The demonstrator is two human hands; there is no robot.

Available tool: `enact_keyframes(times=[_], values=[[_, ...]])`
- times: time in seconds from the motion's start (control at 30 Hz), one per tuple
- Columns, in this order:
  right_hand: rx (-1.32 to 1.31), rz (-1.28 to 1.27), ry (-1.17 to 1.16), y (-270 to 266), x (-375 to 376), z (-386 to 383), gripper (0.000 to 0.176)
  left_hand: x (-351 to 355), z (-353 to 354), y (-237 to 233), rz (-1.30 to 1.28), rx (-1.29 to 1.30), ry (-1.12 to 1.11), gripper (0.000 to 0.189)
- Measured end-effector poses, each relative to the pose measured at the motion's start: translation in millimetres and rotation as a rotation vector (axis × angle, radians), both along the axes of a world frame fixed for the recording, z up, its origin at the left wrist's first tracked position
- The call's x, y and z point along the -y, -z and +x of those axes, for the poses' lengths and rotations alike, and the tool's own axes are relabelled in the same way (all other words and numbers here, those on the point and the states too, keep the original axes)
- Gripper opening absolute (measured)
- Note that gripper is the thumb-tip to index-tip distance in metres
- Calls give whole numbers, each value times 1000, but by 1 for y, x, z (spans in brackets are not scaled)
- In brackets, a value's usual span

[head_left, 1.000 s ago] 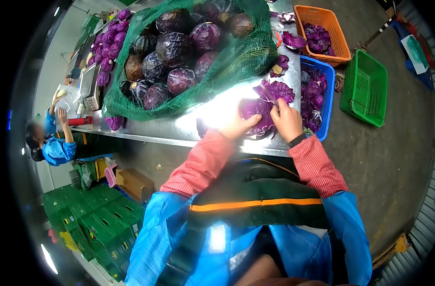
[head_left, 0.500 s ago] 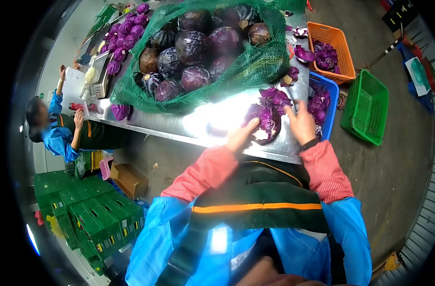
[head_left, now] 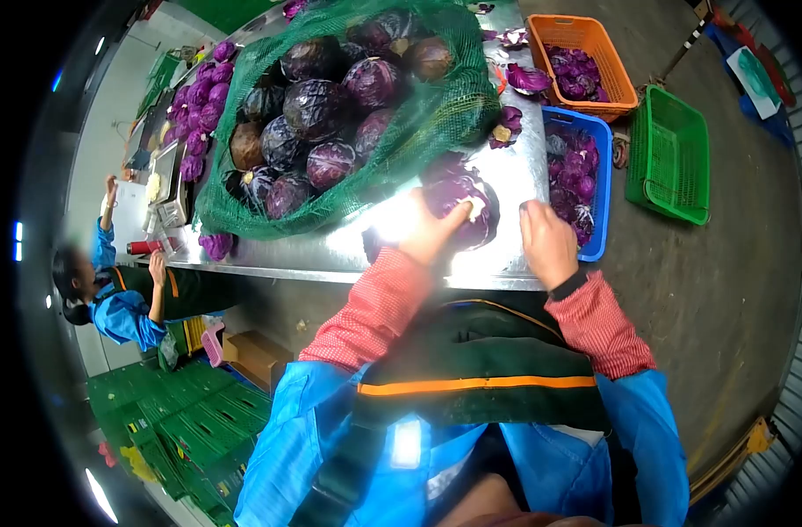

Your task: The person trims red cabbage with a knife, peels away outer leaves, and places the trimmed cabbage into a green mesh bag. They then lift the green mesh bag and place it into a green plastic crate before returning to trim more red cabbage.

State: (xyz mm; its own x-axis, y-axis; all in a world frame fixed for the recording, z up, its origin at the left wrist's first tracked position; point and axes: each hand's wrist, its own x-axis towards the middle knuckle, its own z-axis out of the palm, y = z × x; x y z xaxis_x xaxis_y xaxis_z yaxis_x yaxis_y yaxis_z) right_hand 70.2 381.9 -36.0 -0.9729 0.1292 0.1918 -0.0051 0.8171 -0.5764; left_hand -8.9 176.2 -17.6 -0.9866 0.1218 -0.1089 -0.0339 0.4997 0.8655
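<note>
A red cabbage rests on the steel table near its front edge, its pale cut part facing up. My left hand grips it from the left, with the thumb across its top. To the right of the cabbage and apart from it, my right hand is closed with curled fingers at the table's right edge. What those fingers hold, if anything, is hidden. Beyond the cabbage, a green mesh sack lies open around several dark red cabbages.
Right of the table stand a blue crate and an orange crate with purple leaves, and a green crate. Loose leaves lie along the table edge. A co-worker stands left, near peeled cabbages.
My right hand has drawn away from the cabbage, its fingers now curled. The loose leaves that were between my hands no longer show there. The view has shifted slightly.
</note>
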Motion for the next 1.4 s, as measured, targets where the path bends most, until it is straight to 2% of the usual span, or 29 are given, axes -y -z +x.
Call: enact_keyframes(times=[0.07, 0.17, 0.2, 0.3, 0.37, 0.4, 0.5, 0.6, 0.7, 0.73, 0.83, 0.9, 0.97, 1.0, 1.1, 1.27, 1.4], values=[[-36, 77, -45, 25, 7, 15, 9, -4, -2, -6, 82, 95, -59, 76], [-19, 142, -23, 22, 17, 2, 8, -15, 0, -7, 12, 61, -80, 81], [34, 153, -10, 22, 15, -7, 13, -18, 1, -9, 71, 74, -98, 82], [268, -92, 207, 50, -27, -40, 22, -21, 6, -12, 201, 97, -111, 84], [157, -153, 170, 28, -41, -49, 32, -17, 9, -12, 239, 113, -68, 85], [138, -260, 143, 14, -31, -52, 36, -16, 9, -15, 265, 139, -48, 85], [139, -210, -7, -28, 13, -50, 33, -12, 2, -17, 352, 197, -4, 84], [245, -513, -163, -16, 11, -62, 30, 0, -2, -10, 426, 216, 31, 82], [267, -267, -124, -10, 3, -64, 27, 9, 1, -9, 469, 278, 44, 83], [67, -42, -116, 4, -2, -65, 26, 10, 2, -7, 476, 270, 71, 84], [130, -245, -119, 6, -8, -54, 26, 13, 3, 0, 473, 223, 146, 85], [260, -514, -96, -14, 0, -52, 37, 13, 7, 3, 467, 223, 145, 87], [328, -342, -198, -31, 7, -54, 41, 11, 3, 4, 433, 216, 133, 87], [283, -400, -186, -30, 11, -54, 42, 10, 1, 4, 427, 215, 130, 87], [409, -291, -273, -42, 2, -64, 41, 8, 1, 6, 428, 209, 126, 87], [226, -15, -235, -25, -2, -57, 26, -10, 6, 11, 360, 87, 122, 87], [137, 43, -138, -18, 3, -50, 19, -15, 8, 7, 317, 75, 84, 84]])
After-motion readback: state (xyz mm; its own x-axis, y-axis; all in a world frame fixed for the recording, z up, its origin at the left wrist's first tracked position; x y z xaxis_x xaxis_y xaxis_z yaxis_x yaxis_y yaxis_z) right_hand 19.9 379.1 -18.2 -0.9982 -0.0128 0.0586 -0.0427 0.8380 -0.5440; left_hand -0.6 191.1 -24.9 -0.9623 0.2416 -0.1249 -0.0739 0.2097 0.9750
